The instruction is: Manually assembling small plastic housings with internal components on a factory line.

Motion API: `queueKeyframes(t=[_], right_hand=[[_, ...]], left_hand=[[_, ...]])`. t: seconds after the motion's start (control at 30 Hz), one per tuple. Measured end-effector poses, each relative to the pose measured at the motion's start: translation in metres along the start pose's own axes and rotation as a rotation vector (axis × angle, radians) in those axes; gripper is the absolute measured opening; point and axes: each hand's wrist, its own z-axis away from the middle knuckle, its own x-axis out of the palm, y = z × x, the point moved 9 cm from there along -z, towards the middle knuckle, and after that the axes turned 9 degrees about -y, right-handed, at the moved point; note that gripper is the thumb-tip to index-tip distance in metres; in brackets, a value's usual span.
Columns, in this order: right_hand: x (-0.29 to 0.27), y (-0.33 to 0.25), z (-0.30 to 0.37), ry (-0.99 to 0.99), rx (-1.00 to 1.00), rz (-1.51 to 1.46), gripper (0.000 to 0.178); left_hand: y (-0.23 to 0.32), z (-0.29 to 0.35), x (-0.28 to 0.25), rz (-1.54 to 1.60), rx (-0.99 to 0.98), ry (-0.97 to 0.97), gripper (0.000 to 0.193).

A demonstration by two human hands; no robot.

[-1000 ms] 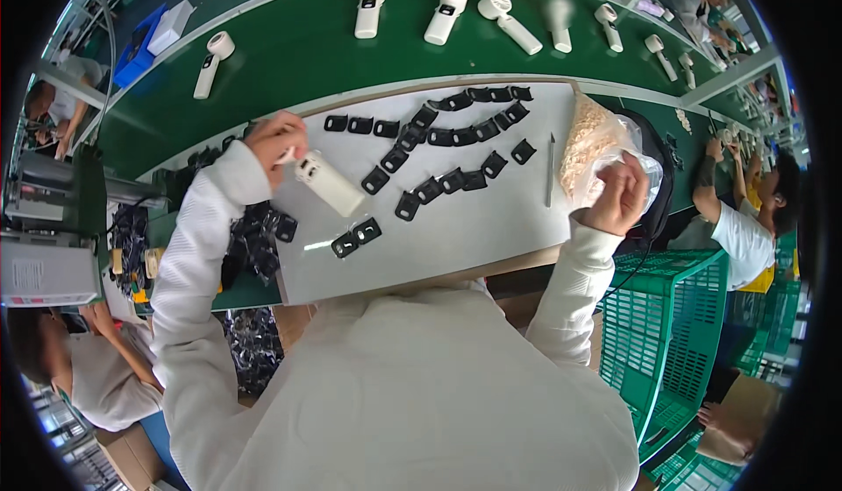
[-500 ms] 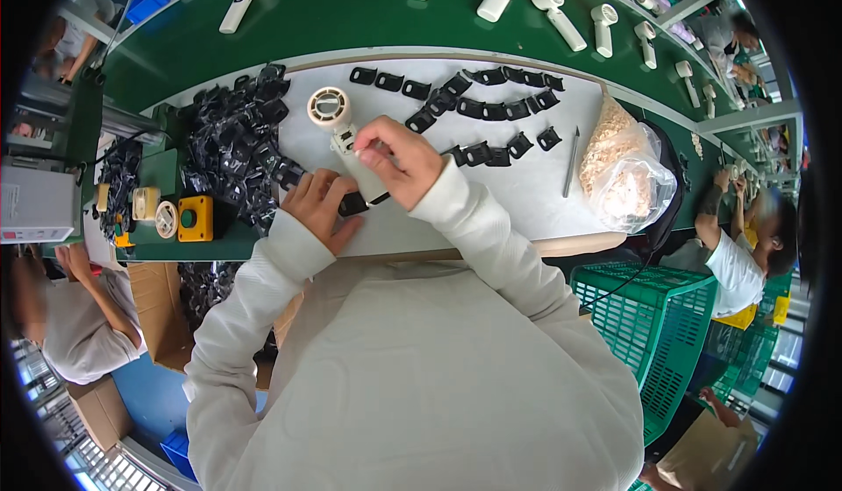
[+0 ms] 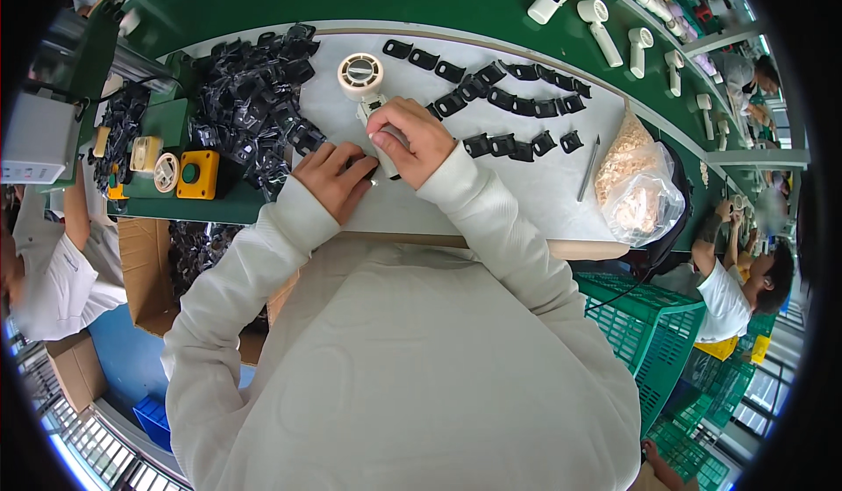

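A cream handheld fan lies on the white work mat, its round head pointing away from me. My right hand curls over the handle from the right, thumb and forefinger pinched against it. At the handle's lower end my left hand has its fingers bent and closed in on it. A small shiny bit shows beside those fingertips, too small to name. Both hands cover most of the handle. Black plastic parts are set out in rows on the mat, right of the fan.
A heap of wrapped black parts lies on the left. Near it stands a yellow box with a green button. A pen-like tool and a bag of small tan pieces are on the right. More fans rest on the green belt beyond.
The view has shifted, and the fans on the belt sit farther right. My right hand has lowered its pinch onto the handle. The black piece by my left fingers no longer shows.
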Motion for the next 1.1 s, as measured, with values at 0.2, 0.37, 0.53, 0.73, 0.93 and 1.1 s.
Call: queueKeyframes(t=[0.2,0.37,0.53,0.73,0.93,1.1], right_hand=[[-0.006,0.020,-0.001,0.128,0.128,-0.124,0.018],[-0.001,0.026,-0.008,0.050,0.044,0.132,0.018],[0.002,0.037,-0.010,-0.040,0.153,0.014,0.016],[0.002,0.049,-0.019,-0.004,0.171,-0.034,0.014],[0.009,0.058,-0.028,-0.115,0.238,-0.104,0.014],[0.009,0.062,-0.029,-0.134,0.251,-0.135,0.011]], left_hand=[[0.005,-0.002,-0.015,-0.096,0.077,0.044,0.029],[0.002,-0.002,-0.018,-0.159,0.120,0.063,0.027],[-0.012,-0.003,-0.028,-0.067,-0.018,-0.035,0.027],[-0.039,-0.005,-0.029,0.548,-0.340,0.113,0.027],[-0.061,0.000,-0.001,1.023,-0.502,0.387,0.029],[-0.070,0.004,0.001,1.114,-0.562,0.539,0.029]])
